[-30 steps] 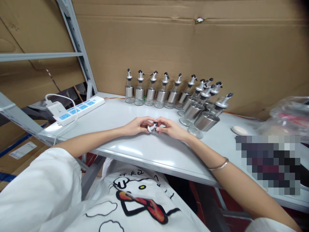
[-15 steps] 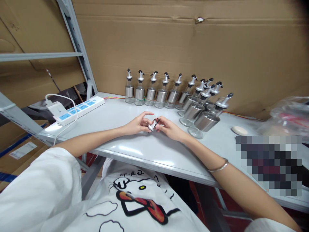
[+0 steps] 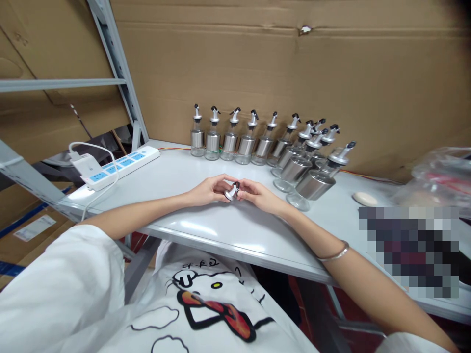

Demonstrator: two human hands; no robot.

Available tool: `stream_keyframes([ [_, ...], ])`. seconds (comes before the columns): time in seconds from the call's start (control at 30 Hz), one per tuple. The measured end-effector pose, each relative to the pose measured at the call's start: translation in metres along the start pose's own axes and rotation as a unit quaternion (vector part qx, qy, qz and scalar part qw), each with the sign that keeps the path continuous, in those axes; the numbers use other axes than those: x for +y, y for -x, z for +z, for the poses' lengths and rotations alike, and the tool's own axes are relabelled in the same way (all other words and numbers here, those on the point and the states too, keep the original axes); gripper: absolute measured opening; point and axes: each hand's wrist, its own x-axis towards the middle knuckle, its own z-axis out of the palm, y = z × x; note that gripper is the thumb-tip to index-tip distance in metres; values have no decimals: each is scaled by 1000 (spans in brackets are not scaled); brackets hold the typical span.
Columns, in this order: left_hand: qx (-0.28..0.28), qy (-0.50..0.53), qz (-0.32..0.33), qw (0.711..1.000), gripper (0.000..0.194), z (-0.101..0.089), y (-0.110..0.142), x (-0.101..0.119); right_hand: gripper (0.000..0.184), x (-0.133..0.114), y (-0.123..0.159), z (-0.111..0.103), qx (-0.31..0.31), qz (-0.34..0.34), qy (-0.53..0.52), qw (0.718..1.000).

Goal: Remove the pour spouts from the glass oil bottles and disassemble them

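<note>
Pourer top: the silver and black pourer top (image 3: 230, 194) is between our two hands, just above the near part of the grey table (image 3: 206, 220), in front of the bottles (image 3: 246, 144).
Left hand: our left hand (image 3: 204, 191) has its fingers curled in, gripping the silver base from the side.
Right hand: our right hand (image 3: 263, 197) has thumb and fingers closed in a pinch at the black tip (image 3: 236, 186).
Silver base: we would do best to brace it firmly with the left, so that any push at the tip does not roll it.
Black tip: a light fingertip touch seems enough (it looks like a small part, easy to strain), pressed in line with the spout rather than sideways.
Fingertips: ours cover much of the piece, so we cannot tell how the tip sits or what the underside looks like.
Right-hand bottles: they overlap, and the rear ones are partly hidden.
Pixelated patch: whatever lies under this patch (image 3: 408, 250) is masked from us.
Plastic bag: the clear bag (image 3: 436, 176) is blurred and cut off at the edge.
</note>
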Motion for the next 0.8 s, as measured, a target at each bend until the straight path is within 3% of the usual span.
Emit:
stream_keyframes([
  [0.27,11,0,0,1000,49,3,2,1,27,-3,1,0,-30,31,-96,994],
  [0.6,-21,-2,11,1000,62,0,0,-3,28,3,1,0,4,-13,43,999],
  [0.8,-2,12,6,1000,57,0,0,-1,26,6,0,-1,-10,-7,15,1000],
])
